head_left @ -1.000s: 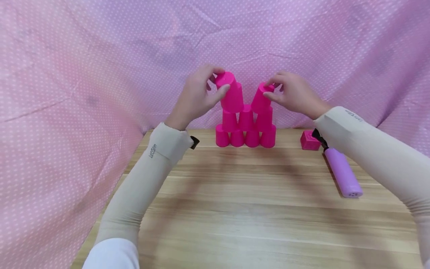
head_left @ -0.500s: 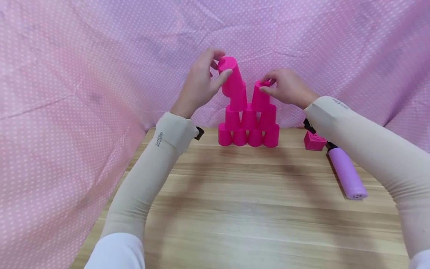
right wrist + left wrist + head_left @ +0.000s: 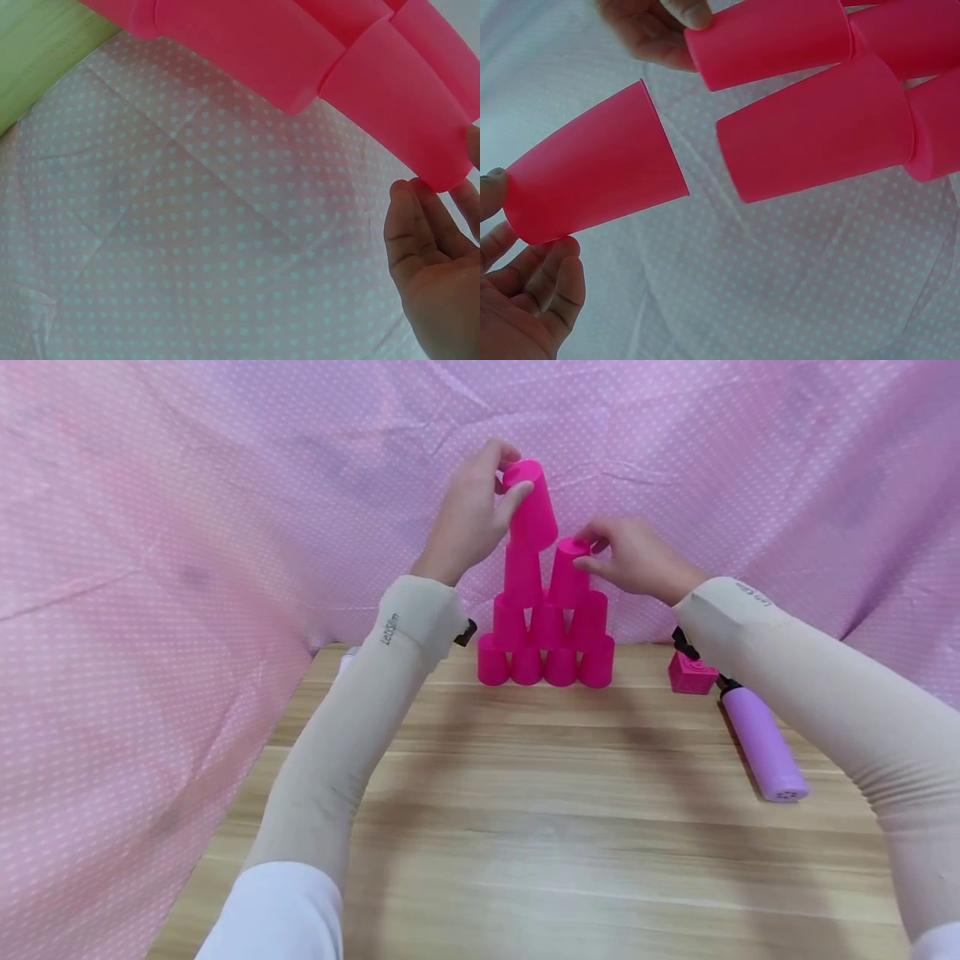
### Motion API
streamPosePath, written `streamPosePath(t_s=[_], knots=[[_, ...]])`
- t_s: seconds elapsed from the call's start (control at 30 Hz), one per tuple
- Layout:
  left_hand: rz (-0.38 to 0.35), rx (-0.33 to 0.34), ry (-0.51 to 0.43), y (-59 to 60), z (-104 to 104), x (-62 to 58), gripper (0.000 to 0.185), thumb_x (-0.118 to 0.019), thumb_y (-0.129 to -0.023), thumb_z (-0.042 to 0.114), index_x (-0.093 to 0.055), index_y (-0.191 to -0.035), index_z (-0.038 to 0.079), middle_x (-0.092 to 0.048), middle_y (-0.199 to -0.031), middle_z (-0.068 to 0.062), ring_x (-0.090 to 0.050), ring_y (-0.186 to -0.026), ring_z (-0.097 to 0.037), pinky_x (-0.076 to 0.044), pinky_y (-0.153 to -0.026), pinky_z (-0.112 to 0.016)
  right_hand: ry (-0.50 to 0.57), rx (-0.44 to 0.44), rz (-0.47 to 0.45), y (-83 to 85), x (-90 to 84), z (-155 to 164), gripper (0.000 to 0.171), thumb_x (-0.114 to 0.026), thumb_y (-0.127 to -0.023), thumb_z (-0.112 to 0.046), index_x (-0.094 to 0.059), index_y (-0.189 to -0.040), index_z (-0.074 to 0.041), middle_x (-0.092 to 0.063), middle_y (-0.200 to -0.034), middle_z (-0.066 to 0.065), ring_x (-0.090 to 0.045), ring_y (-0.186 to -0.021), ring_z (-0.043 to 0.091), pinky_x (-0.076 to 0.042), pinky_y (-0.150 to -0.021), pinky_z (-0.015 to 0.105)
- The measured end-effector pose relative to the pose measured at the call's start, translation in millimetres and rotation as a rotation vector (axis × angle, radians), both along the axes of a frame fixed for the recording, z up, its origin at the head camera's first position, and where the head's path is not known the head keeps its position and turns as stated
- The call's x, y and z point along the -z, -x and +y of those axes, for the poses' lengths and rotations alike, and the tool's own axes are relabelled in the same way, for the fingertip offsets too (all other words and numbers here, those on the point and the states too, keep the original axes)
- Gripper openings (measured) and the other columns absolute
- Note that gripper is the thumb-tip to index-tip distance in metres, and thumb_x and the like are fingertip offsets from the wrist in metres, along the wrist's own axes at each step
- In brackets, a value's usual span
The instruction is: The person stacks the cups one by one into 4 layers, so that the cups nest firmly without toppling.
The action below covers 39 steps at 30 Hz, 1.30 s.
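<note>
A pyramid of upturned pink cups (image 3: pixel 545 647) stands at the back of the wooden table (image 3: pixel 555 827), with two cups in its top row. My left hand (image 3: pixel 513 472) grips one more pink cup (image 3: pixel 532 510) by its base, tilted, in the air just above the left top-row cup (image 3: pixel 522 575). The left wrist view shows this held cup (image 3: pixel 592 176) clear of the others. My right hand (image 3: pixel 585 550) pinches the base of the right top-row cup (image 3: pixel 568 581), which stands on the row below. In the right wrist view its fingertips (image 3: pixel 420 240) touch that cup (image 3: pixel 397 97).
A small pink cube (image 3: pixel 692 675) and a lilac cylinder (image 3: pixel 763 753) with a black strap lie at the right of the table. A pink dotted cloth (image 3: pixel 187 568) hangs behind and down the left side. Bare wood lies in front of the pyramid.
My left hand has lifted its cup up and to the right, leaving another cup on the top row. My right hand has brought its cup left and stood it upright.
</note>
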<state>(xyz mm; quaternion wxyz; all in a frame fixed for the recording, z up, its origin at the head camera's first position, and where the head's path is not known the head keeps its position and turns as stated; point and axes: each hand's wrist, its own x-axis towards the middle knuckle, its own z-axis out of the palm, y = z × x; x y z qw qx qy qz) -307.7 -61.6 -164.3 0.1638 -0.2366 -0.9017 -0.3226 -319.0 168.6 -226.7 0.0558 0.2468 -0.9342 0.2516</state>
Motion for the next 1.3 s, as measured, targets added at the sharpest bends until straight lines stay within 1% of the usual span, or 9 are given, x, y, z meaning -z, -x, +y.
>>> streamPosePath(t_s=[0.1,0.27,0.53,0.73,0.93,1.03,1.13,1.23,1.3], knots=[[-0.042,-0.013,0.003,5.9,6.0,1.5,0.042,-0.056,-0.094,0.032,-0.045,-0.131,0.015,-0.051,-0.122,0.0,-0.049,-0.104,-0.011,-0.044,-0.081,-0.018,0.004,-0.004,-0.006,-0.3,0.4,-2.2,0.038,-0.067,-0.089,-0.021,-0.057,-0.122,-0.004,-0.059,-0.114,0.012,-0.053,-0.106,0.03,-0.044,-0.091,0.044],[-0.073,-0.024,0.024,12.6,11.1,2.3,0.04,-0.055,-0.095,0.031,-0.045,-0.13,0.016,-0.052,-0.122,0.001,-0.05,-0.1,-0.011,-0.044,-0.08,-0.017,-0.005,0.003,-0.035,-2.5,-1.7,-7.9,0.04,-0.066,-0.089,-0.022,-0.056,-0.123,-0.004,-0.058,-0.115,0.011,-0.052,-0.106,0.028,-0.044,-0.092,0.043],[-0.151,-0.023,0.03,18.0,9.3,0.9,0.044,-0.056,-0.094,0.032,-0.042,-0.132,0.016,-0.05,-0.129,0.0,-0.05,-0.105,-0.014,-0.044,-0.085,-0.02,-0.003,-0.008,-0.036,-4.7,-2.7,-14.9,0.039,-0.067,-0.089,-0.019,-0.056,-0.123,-0.002,-0.058,-0.115,0.013,-0.052,-0.106,0.029,-0.044,-0.092,0.043],[-0.161,-0.031,0.08,19.3,9.7,0.8,0.046,-0.054,-0.094,0.034,-0.04,-0.135,0.017,-0.049,-0.132,0.002,-0.05,-0.109,-0.012,-0.043,-0.087,-0.018,0.001,-0.016,-0.041,-4.4,-2.4,-19.4,0.039,-0.068,-0.089,-0.02,-0.057,-0.122,-0.002,-0.058,-0.114,0.013,-0.052,-0.105,0.029,-0.045,-0.091,0.043],[-0.161,-0.035,0.071,19.5,7.4,1.5,0.048,-0.053,-0.095,0.037,-0.039,-0.136,0.017,-0.048,-0.133,0.001,-0.05,-0.112,-0.012,-0.043,-0.089,-0.021,-0.008,-0.03,-0.016,-3.2,-0.8,-20.1,0.04,-0.069,-0.087,-0.02,-0.058,-0.121,-0.003,-0.059,-0.113,0.013,-0.051,-0.105,0.03,-0.044,-0.091,0.043],[-0.153,-0.052,0.078,16.4,1.4,3.5,0.052,-0.051,-0.095,0.042,-0.037,-0.14,0.018,-0.042,-0.14,0.003,-0.044,-0.121,-0.012,-0.04,-0.096,-0.023,-0.022,-0.021,-0.001,-7.7,0.0,-15.9,0.046,-0.069,-0.087,-0.02,-0.054,-0.126,-0.003,-0.056,-0.12,0.015,-0.05,-0.109,0.032,-0.043,-0.092,0.046],[-0.092,-0.071,0.146,7.5,-9.2,10.1,0.057,-0.046,-0.096,0.045,-0.034,-0.143,0.016,-0.037,-0.144,0.003,-0.035,-0.129,-0.01,-0.031,-0.103,-0.022,-0.046,-0.012,0.055,-18.4,0.6,-9.2,0.049,-0.069,-0.088,-0.02,-0.05,-0.129,-0.001,-0.052,-0.124,0.018,-0.047,-0.114,0.036,-0.04,-0.094,0.05],[-0.006,-0.08,0.257,-8.7,-21.9,25.5,0.06,-0.041,-0.097,0.047,-0.032,-0.145,0.013,-0.035,-0.146,0.0,-0.029,-0.134,-0.01,-0.023,-0.107,-0.023,-0.084,-0.012,0.16,-37.1,5.0,-3.2,0.048,-0.068,-0.088,-0.019,-0.049,-0.127,0.001,-0.051,-0.123,0.02,-0.046,-0.114,0.038,-0.04,-0.094,0.051],[-0.001,-0.098,0.33,-23.9,-29.7,39.9,0.063,-0.036,-0.098,0.049,-0.027,-0.148,0.012,-0.03,-0.15,-0.002,-0.023,-0.137,-0.014,-0.018,-0.11,-0.031,-0.147,0.0,0.209,-53.2,11.2,-1.4,0.052,-0.066,-0.09,-0.023,-0.046,-0.131,0.002,-0.048,-0.127,0.021,-0.043,-0.117,0.039,-0.036,-0.097,0.053]])
